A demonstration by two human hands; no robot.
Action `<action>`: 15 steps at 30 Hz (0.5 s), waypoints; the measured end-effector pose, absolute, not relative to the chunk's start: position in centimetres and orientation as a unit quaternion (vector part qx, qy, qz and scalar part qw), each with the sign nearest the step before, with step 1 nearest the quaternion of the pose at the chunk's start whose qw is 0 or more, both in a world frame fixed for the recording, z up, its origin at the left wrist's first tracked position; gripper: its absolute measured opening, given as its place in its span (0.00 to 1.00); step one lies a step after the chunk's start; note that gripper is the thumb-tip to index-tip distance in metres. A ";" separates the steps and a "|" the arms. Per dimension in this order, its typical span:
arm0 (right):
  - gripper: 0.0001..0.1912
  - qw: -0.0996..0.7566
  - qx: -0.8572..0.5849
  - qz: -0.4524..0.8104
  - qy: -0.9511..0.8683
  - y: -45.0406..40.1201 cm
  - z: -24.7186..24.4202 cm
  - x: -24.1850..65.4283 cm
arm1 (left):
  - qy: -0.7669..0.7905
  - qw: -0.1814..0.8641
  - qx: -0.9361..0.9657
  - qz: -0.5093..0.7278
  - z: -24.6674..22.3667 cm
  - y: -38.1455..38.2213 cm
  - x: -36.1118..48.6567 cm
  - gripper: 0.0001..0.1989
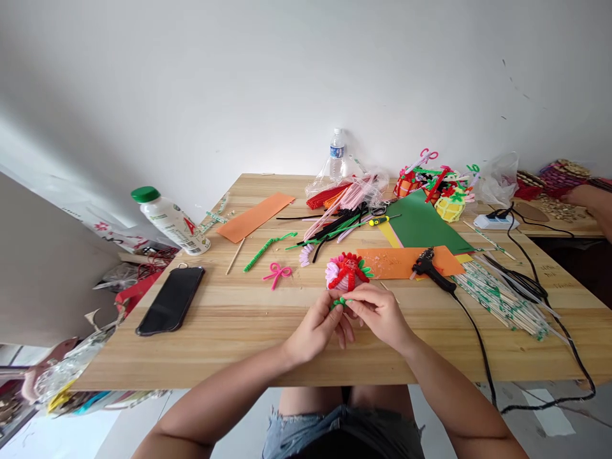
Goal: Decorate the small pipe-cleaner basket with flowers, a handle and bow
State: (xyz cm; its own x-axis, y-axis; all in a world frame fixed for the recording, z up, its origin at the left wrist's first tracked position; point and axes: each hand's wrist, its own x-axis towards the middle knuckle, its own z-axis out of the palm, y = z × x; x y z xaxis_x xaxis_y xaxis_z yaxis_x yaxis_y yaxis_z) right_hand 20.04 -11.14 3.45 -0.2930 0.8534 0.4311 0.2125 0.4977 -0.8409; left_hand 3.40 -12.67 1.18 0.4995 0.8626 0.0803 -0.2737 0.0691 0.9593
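Between my fingertips is a small green pipe cleaner piece (340, 302), bent into a compact shape. My left hand (313, 325) grips it from the left, while my right hand (380, 312) pinches its other side. Just beyond my fingers sits a red, pink and green pipe cleaner craft (349, 271) on the table. A pink pipe cleaner bow (277, 274) lies to the left of it. Farther left is a coiled green pipe cleaner (262, 250), with a lilac coil (306, 255) near the middle.
A glue gun (433, 271) rests on orange paper (382, 262), its cord trailing right. Wrapped sticks (507, 299) lie beyond. At left are a phone (172, 299) and white bottle (172, 223). Loose pipe cleaners (342, 210) lie behind; another person's arm (590, 197) shows far right.
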 end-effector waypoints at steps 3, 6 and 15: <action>0.11 0.448 -0.387 0.405 -0.697 -11.1 3.3 20.4 | 0.306 0.629 0.585 0.411 1.8 -12.5 2.9 0.21; 0.11 0.432 -0.393 0.446 -0.679 -11.3 3.5 20.5 | 0.350 0.504 0.650 0.448 2.3 -12.4 2.5 0.20; 0.13 0.444 -0.336 0.484 -0.675 -11.6 3.6 20.4 | 0.375 0.626 0.517 0.448 1.6 -12.4 2.9 0.23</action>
State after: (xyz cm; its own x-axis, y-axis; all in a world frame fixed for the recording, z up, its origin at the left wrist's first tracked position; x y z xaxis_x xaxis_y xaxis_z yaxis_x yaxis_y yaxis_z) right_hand 20.44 -11.62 3.64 -0.3793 0.8837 0.2741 0.0247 0.3058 -0.9518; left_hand 2.94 -12.39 1.55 0.3174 0.9483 -0.0054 -0.1738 0.0637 0.9827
